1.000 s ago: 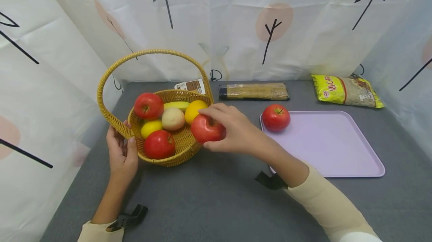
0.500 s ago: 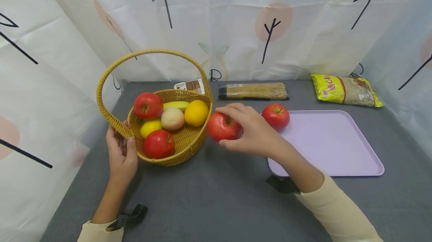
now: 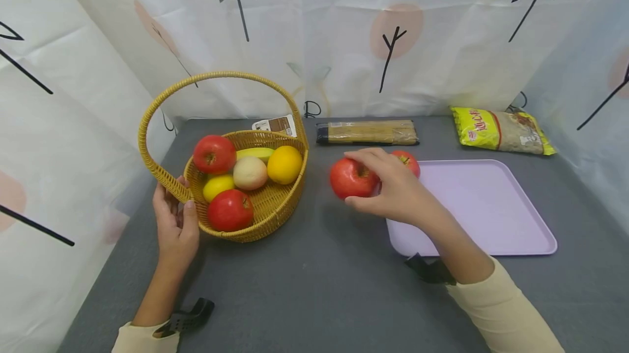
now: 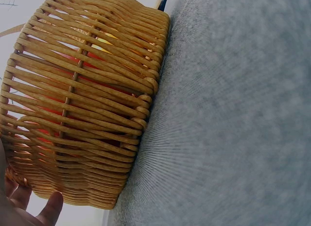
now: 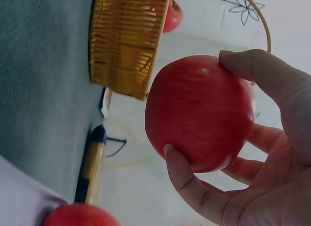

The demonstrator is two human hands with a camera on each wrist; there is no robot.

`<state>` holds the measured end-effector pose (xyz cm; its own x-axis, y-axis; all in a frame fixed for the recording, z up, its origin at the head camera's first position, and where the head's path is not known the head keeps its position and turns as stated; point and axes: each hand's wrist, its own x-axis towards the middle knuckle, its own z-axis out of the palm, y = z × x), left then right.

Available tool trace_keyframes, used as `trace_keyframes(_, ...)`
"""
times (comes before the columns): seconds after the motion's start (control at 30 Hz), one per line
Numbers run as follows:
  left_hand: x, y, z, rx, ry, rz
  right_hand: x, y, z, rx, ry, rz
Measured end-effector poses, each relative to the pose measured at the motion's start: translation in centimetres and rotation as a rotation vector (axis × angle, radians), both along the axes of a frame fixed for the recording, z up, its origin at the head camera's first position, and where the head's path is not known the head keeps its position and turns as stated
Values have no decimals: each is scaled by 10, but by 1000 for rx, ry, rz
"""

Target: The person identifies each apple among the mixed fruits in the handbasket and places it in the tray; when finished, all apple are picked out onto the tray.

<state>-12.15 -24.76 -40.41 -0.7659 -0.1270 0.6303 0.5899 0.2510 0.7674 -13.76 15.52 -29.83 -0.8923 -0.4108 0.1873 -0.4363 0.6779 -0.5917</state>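
Note:
My right hand (image 3: 395, 189) holds a red apple (image 3: 351, 179) between thumb and fingers, above the table between basket and tray. In the right wrist view the same apple (image 5: 199, 112) shows whole, with fingertips along its sides. At the left, my left hand (image 3: 174, 227) grips the wicker basket (image 3: 282, 213) where its tall handle meets the rim. Two more red apples, one at the back (image 3: 214, 154) and one in front (image 3: 230, 210), lie in the basket with a yellow lemon (image 3: 218, 186), a pale round fruit (image 3: 250, 173), an orange (image 3: 285, 165) and a partly hidden banana (image 3: 255, 153).
A lilac tray (image 3: 481, 205) lies at the right, with another red apple (image 3: 408, 162) on its far left corner, partly behind my right hand. Along the back are a wrapped noodle-like bundle (image 3: 368, 133), a yellow food bag (image 3: 501, 130) and a small labelled packet (image 3: 277, 124).
My right hand has carried the apple rightward, from over the basket's right rim to near the tray. The left hand has stayed at the basket.

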Motion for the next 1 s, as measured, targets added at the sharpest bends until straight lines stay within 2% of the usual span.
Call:
trace_keyframes(0.23, 0, 0, 1, -2, 2, -9, -1, 20, 0, -22, -19, -50)
trace_keyframes(0.5, 1, 1, 0, 42, 9, -28, -2, 46, 12, -67, -38, -107)
trace_keyframes(0.77, 1, 0, 0, 16, -9, -19, -6, 67, 18, -45, -40, -215)
trace_keyframes(1.0, 1, 1, 2, -5, 14, 2, -11, 81, 18, -38, -45, -274)
